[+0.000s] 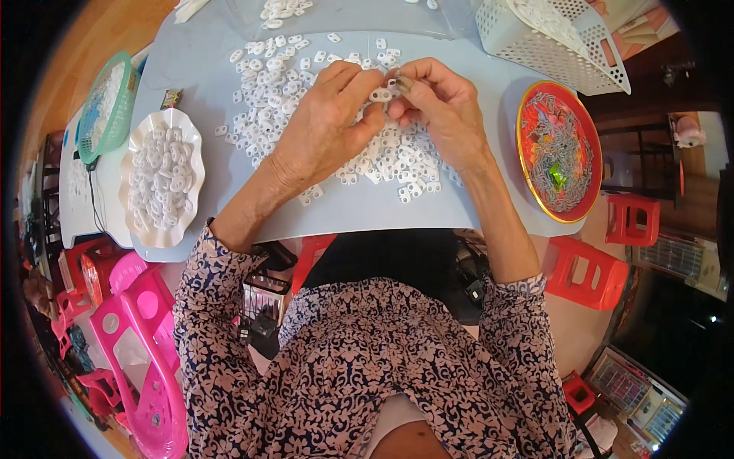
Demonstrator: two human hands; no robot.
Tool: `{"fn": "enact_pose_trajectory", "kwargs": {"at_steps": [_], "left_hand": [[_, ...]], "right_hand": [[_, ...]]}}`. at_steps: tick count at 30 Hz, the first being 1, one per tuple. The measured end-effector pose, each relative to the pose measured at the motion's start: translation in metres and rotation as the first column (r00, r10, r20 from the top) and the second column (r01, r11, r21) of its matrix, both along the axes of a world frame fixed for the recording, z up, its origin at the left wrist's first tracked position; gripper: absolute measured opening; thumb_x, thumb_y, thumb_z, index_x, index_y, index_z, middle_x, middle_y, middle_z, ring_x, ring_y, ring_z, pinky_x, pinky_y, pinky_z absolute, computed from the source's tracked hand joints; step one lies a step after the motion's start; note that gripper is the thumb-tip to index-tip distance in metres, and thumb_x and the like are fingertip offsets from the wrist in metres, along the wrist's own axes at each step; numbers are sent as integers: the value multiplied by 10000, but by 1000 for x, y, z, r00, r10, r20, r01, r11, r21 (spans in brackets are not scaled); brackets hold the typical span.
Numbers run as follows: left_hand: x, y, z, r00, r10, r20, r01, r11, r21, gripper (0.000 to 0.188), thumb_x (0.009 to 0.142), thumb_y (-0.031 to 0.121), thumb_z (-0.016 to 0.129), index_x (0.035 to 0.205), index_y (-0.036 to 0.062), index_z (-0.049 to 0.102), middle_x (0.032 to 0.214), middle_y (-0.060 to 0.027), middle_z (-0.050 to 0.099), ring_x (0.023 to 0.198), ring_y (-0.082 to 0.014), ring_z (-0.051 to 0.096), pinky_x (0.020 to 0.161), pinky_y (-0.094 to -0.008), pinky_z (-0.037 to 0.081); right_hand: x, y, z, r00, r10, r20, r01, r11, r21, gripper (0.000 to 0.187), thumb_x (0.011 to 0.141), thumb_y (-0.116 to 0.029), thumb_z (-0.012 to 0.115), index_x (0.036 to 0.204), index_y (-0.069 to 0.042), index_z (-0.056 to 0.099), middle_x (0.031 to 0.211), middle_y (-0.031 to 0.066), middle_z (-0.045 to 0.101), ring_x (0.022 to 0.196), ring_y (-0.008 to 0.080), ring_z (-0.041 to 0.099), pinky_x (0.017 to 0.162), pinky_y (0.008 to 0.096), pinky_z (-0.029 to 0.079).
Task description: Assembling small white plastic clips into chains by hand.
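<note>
1. Work surface: one light blue-grey table [352, 213] with a curved outline, its near edge just in front of the seated person. Two red stools [609, 281] stand on the floor at the right; one pink plastic chair [164, 405] stands at the lower left.
2. Workpiece position: one white two-hole piece [381, 95] is located above the table, between the fingertips of the two hands, over the far part of the loose pieces.
3. Right hand [434, 99]: thumb and fingers closed in a pinch on the right end of the workpiece.
4. Left hand [334, 113]: fingers bent, thumb and forefinger tips next to the left end of the workpiece. Whether they grip it cannot be told.
5. Loose pieces [267, 96]: white, of similar two-hole form, spread under and around both hands; too numerous to count.
6. Containers, left side: one white scalloped dish [162, 237], filled with white pieces, near the left forearm; one green basket [125, 109], beyond the dish, with white contents.
7. Containers, right side: one red round tray [592, 145] with a gold rim, holding many thin grey parts [552, 145] and one bright green item [557, 177]; one white perforated basket [527, 47], at the far right corner, with white contents.
</note>
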State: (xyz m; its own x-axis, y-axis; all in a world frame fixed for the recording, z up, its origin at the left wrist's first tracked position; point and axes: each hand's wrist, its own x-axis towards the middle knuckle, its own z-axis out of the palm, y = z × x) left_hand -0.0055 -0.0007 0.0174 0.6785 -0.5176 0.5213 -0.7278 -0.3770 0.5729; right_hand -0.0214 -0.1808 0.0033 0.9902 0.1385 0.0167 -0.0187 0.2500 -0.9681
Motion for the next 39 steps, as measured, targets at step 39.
{"fn": "enact_pose_trajectory", "kwargs": {"at_steps": [39], "left_hand": [[7, -2, 8, 619, -208, -758, -155, 913, -377, 211, 873, 175, 523, 769, 11, 605, 678, -15, 564, 676, -97, 500, 669, -247, 427]], "right_hand": [[0, 3, 1, 975, -75, 209, 108, 983, -150, 114, 813, 50, 599, 922, 23, 582, 781, 23, 609, 656, 60, 565, 609, 208, 490]]}}
